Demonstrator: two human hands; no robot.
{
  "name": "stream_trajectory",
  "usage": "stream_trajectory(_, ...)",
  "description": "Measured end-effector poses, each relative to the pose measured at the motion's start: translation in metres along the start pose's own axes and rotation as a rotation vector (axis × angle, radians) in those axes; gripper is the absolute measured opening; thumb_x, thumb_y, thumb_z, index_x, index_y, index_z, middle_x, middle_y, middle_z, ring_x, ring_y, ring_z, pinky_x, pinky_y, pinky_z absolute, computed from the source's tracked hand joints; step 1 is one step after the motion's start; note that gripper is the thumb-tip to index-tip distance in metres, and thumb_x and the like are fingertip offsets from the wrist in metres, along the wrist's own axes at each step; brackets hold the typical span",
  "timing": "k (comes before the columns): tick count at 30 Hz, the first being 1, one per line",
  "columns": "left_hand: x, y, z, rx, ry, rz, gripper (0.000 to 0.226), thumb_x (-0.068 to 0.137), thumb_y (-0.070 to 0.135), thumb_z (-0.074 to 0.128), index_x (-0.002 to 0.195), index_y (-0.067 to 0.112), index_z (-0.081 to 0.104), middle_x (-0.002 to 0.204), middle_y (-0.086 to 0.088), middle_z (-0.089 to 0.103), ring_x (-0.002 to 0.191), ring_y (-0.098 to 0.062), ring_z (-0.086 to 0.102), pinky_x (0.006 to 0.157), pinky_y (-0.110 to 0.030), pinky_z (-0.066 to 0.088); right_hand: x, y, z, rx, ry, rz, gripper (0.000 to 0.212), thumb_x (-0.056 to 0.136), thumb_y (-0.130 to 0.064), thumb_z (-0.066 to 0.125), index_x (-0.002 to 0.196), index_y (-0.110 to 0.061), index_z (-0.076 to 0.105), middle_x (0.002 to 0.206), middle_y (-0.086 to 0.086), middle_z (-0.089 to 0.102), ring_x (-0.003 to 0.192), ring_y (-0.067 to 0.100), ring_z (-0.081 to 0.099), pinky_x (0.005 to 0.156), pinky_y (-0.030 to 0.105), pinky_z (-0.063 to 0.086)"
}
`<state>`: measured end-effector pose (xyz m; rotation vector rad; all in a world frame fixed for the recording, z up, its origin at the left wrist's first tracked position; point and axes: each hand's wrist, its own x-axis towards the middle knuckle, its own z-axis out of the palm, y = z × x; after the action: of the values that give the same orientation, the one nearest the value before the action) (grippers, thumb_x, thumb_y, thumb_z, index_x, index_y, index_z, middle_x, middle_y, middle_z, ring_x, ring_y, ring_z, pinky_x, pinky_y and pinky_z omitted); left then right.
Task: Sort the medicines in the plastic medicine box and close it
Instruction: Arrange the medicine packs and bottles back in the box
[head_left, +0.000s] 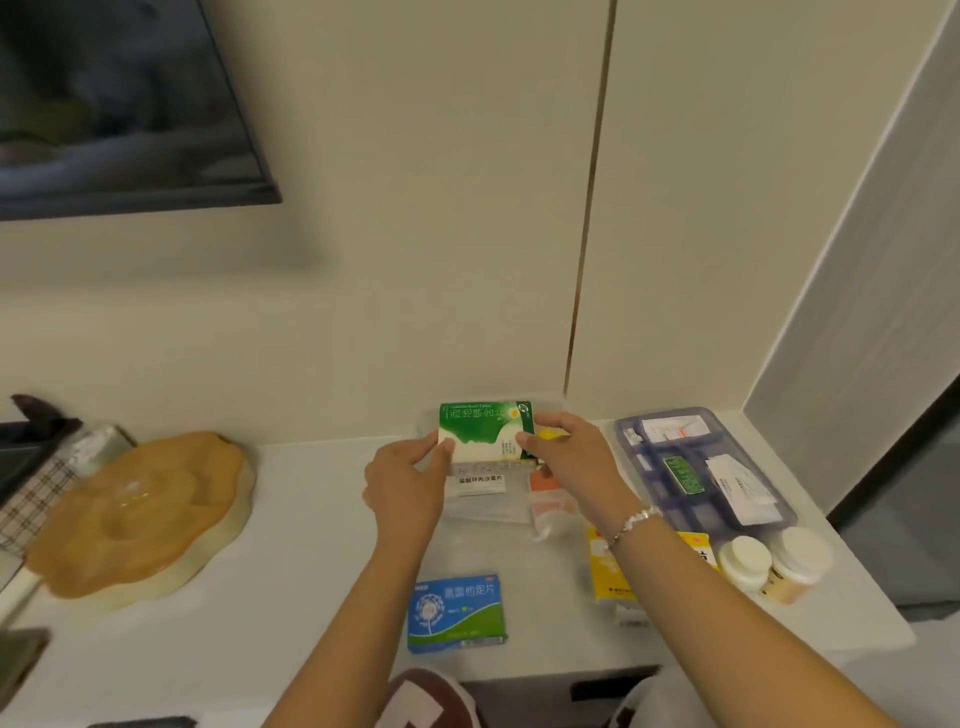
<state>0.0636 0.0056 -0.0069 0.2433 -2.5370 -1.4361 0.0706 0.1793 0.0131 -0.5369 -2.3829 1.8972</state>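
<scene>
Green box (485, 430): you hold it upright above the counter (322, 545), near the back wall.
Left hand (405, 480): your fingers pinch its left edge.
Right hand (569, 457): your fingers clamp its right edge.
Medicine box (779, 512): the tray lies open at your right, packets inside.
Blue box (460, 613): flat, nearest you.
Two bottles (774, 564): just in front of the tray.
Under your hands: blurred, perhaps a clear lid.

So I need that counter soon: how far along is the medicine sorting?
Partly done: the tray on the right already holds a few packets. In hand: both hands, left and right, hold a green box above the clear box. Left: the blue box, yellow box and two bottles sit loose, and nothing is closed.
</scene>
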Motion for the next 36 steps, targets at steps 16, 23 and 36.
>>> stream_trajectory(16, 0.015, -0.050, 0.018, -0.461, -0.114, -0.206, 0.051, 0.092, 0.026, 0.053, 0.140, 0.025, 0.036, 0.140, -0.001, 0.047, 0.115, -0.012, 0.051, 0.084, -0.016, 0.042, 0.055, 0.020, 0.044, -0.564, -0.379, 0.151, 0.035, 0.084, -0.022, 0.064, 0.115, -0.008, 0.056, 0.084, 0.003, 0.066, 0.065, 0.012, 0.059, 0.055, 0.017, 0.048)
stream_trajectory(23, 0.018, -0.056, 0.021, -0.537, -0.091, -0.257, 0.044, 0.093, 0.027, 0.050, 0.136, 0.027, 0.042, 0.116, 0.013, 0.052, 0.099, -0.004, 0.054, 0.074, -0.012, 0.044, 0.067, 0.021, 0.042, -0.894, -0.548, 0.153, 0.041, 0.082, -0.035, 0.065, 0.113, -0.009, 0.057, 0.097, 0.003, 0.059, 0.084, 0.016, 0.052, 0.059, 0.019, 0.040)
stream_trajectory(36, 0.017, -0.056, 0.022, -0.552, -0.090, -0.256, 0.040, 0.093, 0.027, 0.050, 0.132, 0.028, 0.044, 0.110, 0.012, 0.056, 0.089, 0.005, 0.057, 0.059, -0.008, 0.050, 0.081, 0.028, 0.058, -0.989, -0.555, 0.076, 0.032, 0.079, -0.041, 0.067, 0.078, -0.013, 0.052, 0.066, -0.004, 0.052, 0.056, 0.009, 0.049, 0.043, 0.016, 0.036)
